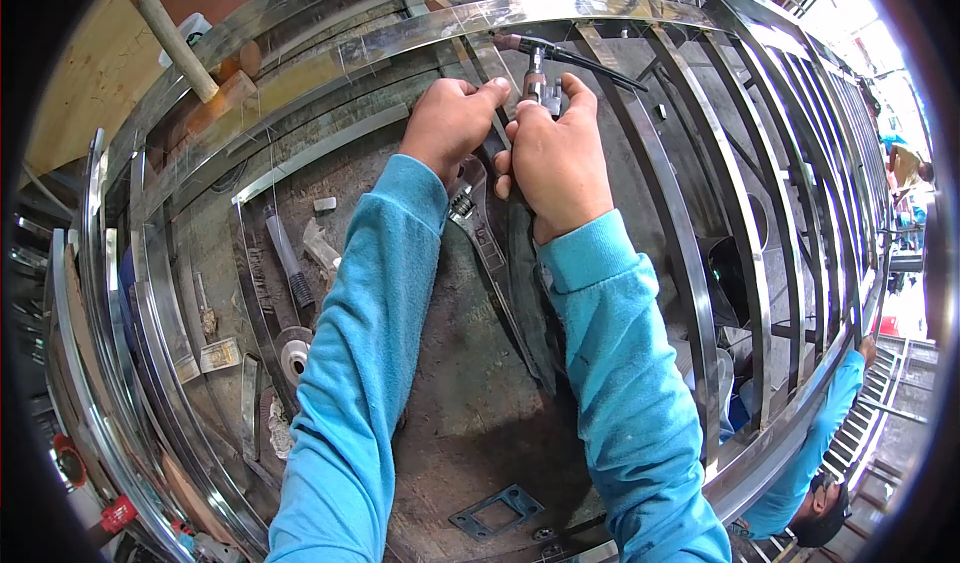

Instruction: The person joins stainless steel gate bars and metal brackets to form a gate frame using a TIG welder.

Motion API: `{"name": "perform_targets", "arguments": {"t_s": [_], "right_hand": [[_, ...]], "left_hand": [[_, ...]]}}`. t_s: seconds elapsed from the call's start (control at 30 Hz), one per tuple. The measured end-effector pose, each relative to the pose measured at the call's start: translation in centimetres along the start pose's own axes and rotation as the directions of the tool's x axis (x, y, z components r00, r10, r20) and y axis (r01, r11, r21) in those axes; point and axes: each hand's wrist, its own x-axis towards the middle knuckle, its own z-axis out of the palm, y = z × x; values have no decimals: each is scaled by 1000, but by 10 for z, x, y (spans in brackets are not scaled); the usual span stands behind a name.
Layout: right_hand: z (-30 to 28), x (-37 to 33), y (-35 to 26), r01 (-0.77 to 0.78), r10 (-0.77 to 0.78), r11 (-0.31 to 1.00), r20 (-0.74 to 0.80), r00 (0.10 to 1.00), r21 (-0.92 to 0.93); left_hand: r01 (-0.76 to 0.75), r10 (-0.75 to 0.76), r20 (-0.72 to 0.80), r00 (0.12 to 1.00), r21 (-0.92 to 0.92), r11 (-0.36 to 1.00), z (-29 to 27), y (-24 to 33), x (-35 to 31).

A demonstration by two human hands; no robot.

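My right hand (562, 158) is wrapped round the metal body of a welding torch (537, 58). The torch head crosses the top of it, with a brownish nozzle on the left and a long black back cap to the right. A dark cable sleeve (528, 293) hangs below this hand. Just to its left, my left hand (453, 123) is closed, thumb pointing at the torch; what its fingers hold is hidden. Under my wrists, an adjustable wrench (485, 243) lies on the worn table top (450, 443).
Shiny metal tube frames (680, 213) span the right and far side. A hammer (180, 48) lies at the far left. A grey tube (285, 253), a round disc (293, 355) and a square plate with a cut-out (497, 513) lie around. Another person (800, 493) works at lower right.
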Motion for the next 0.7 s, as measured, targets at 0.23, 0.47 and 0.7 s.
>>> {"name": "perform_targets", "arguments": {"t_s": [0.23,0.47,0.7], "right_hand": [[1,-1,0,-4,4,1000,1,1000,11],[-2,1,2,3,-3,999,11,1000,34],[-3,3,4,49,-49,998,-13,999,-35]], "left_hand": [[-21,21,-9,1000,28,999,-4,-3,6],[-22,23,-34,999,36,999,1,-1,4],[-25,26,-48,999,36,999,2,1,1]]}}
